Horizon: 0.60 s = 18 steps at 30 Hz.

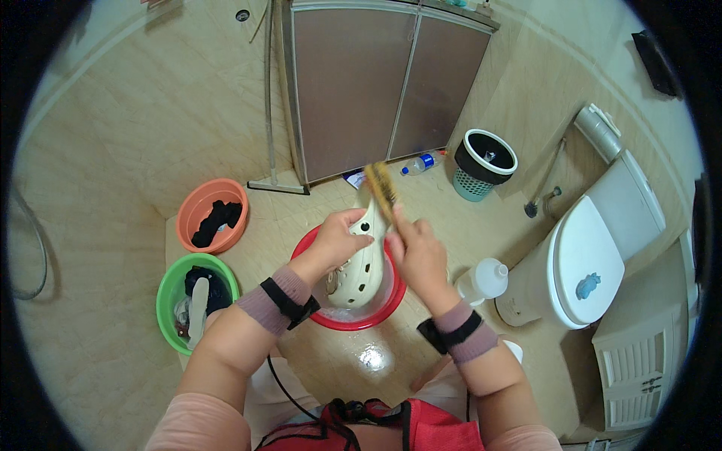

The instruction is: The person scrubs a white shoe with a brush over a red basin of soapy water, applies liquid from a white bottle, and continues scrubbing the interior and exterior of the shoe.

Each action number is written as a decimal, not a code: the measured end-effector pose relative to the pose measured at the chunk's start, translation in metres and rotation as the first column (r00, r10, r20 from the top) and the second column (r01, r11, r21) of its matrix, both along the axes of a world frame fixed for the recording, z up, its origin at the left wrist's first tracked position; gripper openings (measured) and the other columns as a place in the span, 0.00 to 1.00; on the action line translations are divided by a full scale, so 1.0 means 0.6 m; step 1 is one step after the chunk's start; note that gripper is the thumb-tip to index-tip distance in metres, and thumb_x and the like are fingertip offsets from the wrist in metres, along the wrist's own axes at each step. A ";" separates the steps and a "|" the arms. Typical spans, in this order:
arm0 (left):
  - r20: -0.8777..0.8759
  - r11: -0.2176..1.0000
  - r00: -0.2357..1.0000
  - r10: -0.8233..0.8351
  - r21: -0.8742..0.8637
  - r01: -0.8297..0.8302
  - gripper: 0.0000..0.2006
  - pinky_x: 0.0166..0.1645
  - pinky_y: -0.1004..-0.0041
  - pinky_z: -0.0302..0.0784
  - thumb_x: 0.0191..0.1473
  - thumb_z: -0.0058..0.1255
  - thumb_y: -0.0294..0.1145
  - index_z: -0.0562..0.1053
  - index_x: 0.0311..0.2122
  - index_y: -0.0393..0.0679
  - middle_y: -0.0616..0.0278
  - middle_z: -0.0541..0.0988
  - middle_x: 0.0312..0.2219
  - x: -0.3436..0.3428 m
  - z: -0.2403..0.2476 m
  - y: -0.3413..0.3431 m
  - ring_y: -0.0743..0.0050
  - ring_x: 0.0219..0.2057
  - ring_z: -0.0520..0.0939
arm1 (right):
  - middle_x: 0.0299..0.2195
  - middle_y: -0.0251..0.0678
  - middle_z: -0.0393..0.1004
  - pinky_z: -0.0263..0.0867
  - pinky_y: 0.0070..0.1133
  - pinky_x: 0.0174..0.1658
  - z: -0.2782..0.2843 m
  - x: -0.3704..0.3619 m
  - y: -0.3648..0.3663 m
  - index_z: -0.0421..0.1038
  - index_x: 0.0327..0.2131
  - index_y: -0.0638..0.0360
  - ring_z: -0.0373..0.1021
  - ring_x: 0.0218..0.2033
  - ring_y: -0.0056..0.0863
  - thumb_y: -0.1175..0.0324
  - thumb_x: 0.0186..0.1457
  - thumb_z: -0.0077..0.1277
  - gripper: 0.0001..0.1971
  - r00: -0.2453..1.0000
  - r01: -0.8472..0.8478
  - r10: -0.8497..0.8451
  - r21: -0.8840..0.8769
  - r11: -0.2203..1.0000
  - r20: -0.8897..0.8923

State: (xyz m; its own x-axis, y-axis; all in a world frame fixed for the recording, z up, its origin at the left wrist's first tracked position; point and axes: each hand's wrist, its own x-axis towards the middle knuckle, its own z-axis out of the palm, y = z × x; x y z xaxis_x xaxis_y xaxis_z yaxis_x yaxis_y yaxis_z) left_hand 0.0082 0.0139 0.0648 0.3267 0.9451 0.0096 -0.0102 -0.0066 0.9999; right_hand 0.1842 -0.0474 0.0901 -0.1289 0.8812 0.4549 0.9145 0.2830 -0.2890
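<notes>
A white clog (355, 274) with dark-rimmed holes is tilted over a red basin (374, 322) of soapy-looking water. My left hand (338, 239) grips the clog near its heel end, thumb across its side. In my right hand (421, 254) is a scrubbing brush (382, 188) with a yellowish head and dark bristles. The brush lies against the heel strap at the clog's upper end. My right fingers are wrapped round the brush handle, which they mostly hide.
To the left stand an orange basin (185, 218) with black cloth and a green basin (167, 331) with clothes. A squeegee (278, 187) leans by the cabinet (346, 90). Rightward are a white jug (485, 279), a plastic bottle (423, 163), a bin (474, 184) and a toilet (587, 248).
</notes>
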 end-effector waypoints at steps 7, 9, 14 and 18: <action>-0.044 0.998 0.998 -0.044 -0.045 0.042 0.22 0.42 0.76 0.77 0.47 0.56 0.15 0.72 0.50 0.33 0.62 0.81 0.38 -0.005 0.004 -0.009 0.79 0.37 0.80 | 0.31 0.44 0.69 0.70 0.35 0.30 -0.006 -0.031 -0.029 0.66 0.57 0.45 0.72 0.27 0.44 0.58 0.55 0.53 0.25 0.995 -0.063 0.061 -0.023 0.998 -0.075; -0.055 0.998 0.997 -0.055 -0.022 0.054 0.22 0.42 0.76 0.77 0.47 0.56 0.15 0.73 0.50 0.33 0.62 0.81 0.39 0.006 0.003 -0.014 0.78 0.37 0.80 | 0.31 0.44 0.69 0.70 0.36 0.30 0.001 -0.010 -0.009 0.66 0.57 0.45 0.72 0.27 0.45 0.58 0.55 0.53 0.25 0.995 -0.005 0.004 -0.010 1.000 -0.102; -0.197 0.989 0.980 -0.030 0.136 0.058 0.25 0.43 0.76 0.76 0.47 0.57 0.16 0.71 0.54 0.33 0.60 0.81 0.40 0.004 -0.004 -0.020 0.78 0.38 0.80 | 0.32 0.46 0.70 0.70 0.38 0.30 -0.001 0.025 0.022 0.66 0.57 0.45 0.71 0.27 0.48 0.59 0.56 0.50 0.24 0.976 0.134 -0.141 -0.053 0.990 -0.168; -0.223 0.996 0.974 0.033 0.093 -0.013 0.25 0.43 0.76 0.76 0.47 0.57 0.17 0.71 0.53 0.33 0.60 0.81 0.40 -0.003 0.001 -0.014 0.78 0.38 0.80 | 0.29 0.43 0.69 0.69 0.35 0.30 -0.009 -0.005 -0.017 0.68 0.57 0.47 0.71 0.25 0.44 0.60 0.54 0.55 0.25 0.988 0.026 -0.024 0.016 1.000 -0.152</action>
